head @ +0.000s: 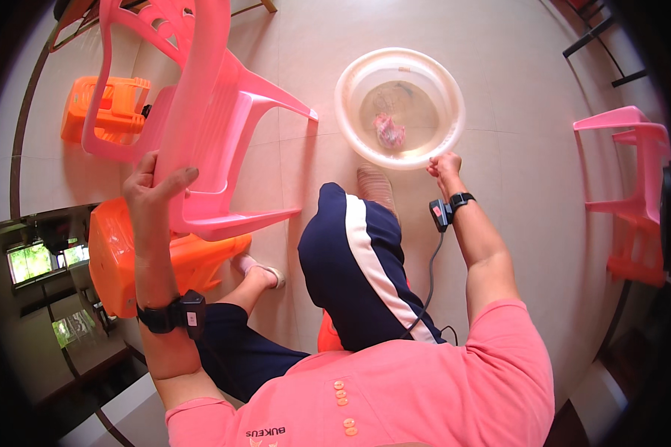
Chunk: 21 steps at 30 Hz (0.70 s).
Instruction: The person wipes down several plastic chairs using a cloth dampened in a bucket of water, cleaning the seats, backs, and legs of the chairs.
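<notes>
A pink plastic armchair [207, 128] stands tilted at the upper left, and my left hand [159, 181] grips its frame, thumb on the near side. My right hand [446, 166] is at the near rim of a round white plastic basin [344, 120] on the floor, its fingers curled; whether they hold the rim cannot be told. Shallow cloudy water lies in the basin, with a crumpled pink and white cloth [390, 133] in it. Both wrists wear black straps with small boxes, and a cable hangs from the right one.
Orange plastic stools lie at the left, one [112, 262] beneath the chair and one [103, 109] farther off. A pink plastic stool [643, 167] is at the right edge. My feet rest on the tiled floor [497, 84], one near the basin.
</notes>
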Motion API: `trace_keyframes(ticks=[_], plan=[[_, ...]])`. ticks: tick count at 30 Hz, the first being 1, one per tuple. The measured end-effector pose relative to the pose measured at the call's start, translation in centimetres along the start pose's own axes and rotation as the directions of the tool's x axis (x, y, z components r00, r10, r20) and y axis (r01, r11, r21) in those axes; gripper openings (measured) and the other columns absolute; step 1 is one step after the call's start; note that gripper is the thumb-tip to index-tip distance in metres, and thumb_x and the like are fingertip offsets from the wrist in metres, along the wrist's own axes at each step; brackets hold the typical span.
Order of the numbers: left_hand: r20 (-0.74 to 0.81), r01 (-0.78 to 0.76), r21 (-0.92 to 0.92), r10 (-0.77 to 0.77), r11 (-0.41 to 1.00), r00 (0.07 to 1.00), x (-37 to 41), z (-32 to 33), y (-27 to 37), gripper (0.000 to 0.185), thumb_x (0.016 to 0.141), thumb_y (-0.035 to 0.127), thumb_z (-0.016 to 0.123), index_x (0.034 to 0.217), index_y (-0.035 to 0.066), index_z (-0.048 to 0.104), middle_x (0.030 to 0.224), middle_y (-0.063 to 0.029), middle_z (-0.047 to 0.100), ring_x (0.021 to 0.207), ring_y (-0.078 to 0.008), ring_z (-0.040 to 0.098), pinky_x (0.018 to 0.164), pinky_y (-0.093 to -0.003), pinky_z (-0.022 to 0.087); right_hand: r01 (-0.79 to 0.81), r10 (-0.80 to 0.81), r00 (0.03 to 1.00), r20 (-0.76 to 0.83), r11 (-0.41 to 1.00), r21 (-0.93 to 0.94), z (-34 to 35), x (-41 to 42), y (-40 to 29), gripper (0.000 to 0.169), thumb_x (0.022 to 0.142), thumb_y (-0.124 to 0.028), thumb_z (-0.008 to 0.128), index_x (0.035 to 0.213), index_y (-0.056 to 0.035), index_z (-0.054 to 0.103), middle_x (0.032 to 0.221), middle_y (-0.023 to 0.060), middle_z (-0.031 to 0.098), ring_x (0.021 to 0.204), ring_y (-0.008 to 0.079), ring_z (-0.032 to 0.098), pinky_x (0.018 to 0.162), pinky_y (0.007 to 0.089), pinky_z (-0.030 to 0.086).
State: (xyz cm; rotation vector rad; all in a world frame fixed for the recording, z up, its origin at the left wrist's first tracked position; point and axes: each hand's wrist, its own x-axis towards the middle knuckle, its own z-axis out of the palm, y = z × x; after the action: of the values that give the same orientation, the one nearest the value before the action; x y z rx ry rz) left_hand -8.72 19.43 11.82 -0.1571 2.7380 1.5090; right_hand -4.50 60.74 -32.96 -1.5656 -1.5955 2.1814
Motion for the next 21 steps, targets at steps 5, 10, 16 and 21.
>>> trace_keyframes(ticks=[5, 10, 16, 21], plan=[[0.011, -0.027, 0.002, 0.027, 1.000, 1.000, -0.1, -0.2, -0.3, 0.030, 0.074, 0.007, 0.071, 0.102, -0.001, 0.065, 0.081, -0.0030, 0.064, 0.063, -0.0084, 0.054, 0.063, -0.0235, 0.044, -0.023, 0.023, 0.997, 0.076, 1.000, 0.001, 5.3, 0.4, -1.8, 0.010, 0.076, 0.008, 0.057, 0.085, 0.0038, 0.059, 0.066, 0.0137, 0.061, 0.045, 0.0235, 0.060, 0.036, 0.0295, 0.050], [0.010, -0.010, -0.008, 0.010, 1.000, 1.000, -0.2, 0.0, 0.1, 0.033, 0.074, 0.006, 0.072, 0.105, -0.002, 0.065, 0.084, -0.0035, 0.064, 0.066, -0.0089, 0.055, 0.064, -0.0238, 0.045, -0.086, 0.092, 0.985, 0.145, 0.995, -0.050, 8.7, 0.8, -2.5, 0.018, 0.081, 0.000, 0.061, 0.098, 0.0042, 0.060, 0.078, 0.0156, 0.064, 0.049, 0.0235, 0.062, 0.036, 0.0278, 0.048], [0.014, -0.110, -0.034, 0.111, 0.993, 0.994, -0.4, -0.4, -0.1, 0.046, 0.075, 0.012, 0.078, 0.115, -0.002, 0.062, 0.092, -0.0053, 0.065, 0.077, -0.0127, 0.060, 0.072, -0.0250, 0.047, -0.090, 0.139, 0.973, 0.186, 0.964, -0.250, 9.2, -0.1, -2.9, 0.014, 0.084, -0.002, 0.060, 0.097, 0.0028, 0.061, 0.077, 0.0140, 0.064, 0.047, 0.0218, 0.060, 0.038, 0.0312, 0.048], [-0.112, -0.479, 0.216, 0.509, 0.851, 0.853, -1.2, -1.5, -1.9, 0.058, 0.075, 0.023, 0.083, 0.124, 0.003, 0.059, 0.104, -0.0080, 0.064, 0.095, -0.0181, 0.062, 0.082, -0.0339, 0.049, -0.007, 0.118, 0.906, 0.406, 0.964, -0.264, 7.0, -10.2, -5.6, 0.024, 0.086, -0.006, 0.061, 0.109, 0.0007, 0.060, 0.078, 0.0135, 0.065, 0.056, 0.0222, 0.064, 0.041, 0.0289, 0.047]])
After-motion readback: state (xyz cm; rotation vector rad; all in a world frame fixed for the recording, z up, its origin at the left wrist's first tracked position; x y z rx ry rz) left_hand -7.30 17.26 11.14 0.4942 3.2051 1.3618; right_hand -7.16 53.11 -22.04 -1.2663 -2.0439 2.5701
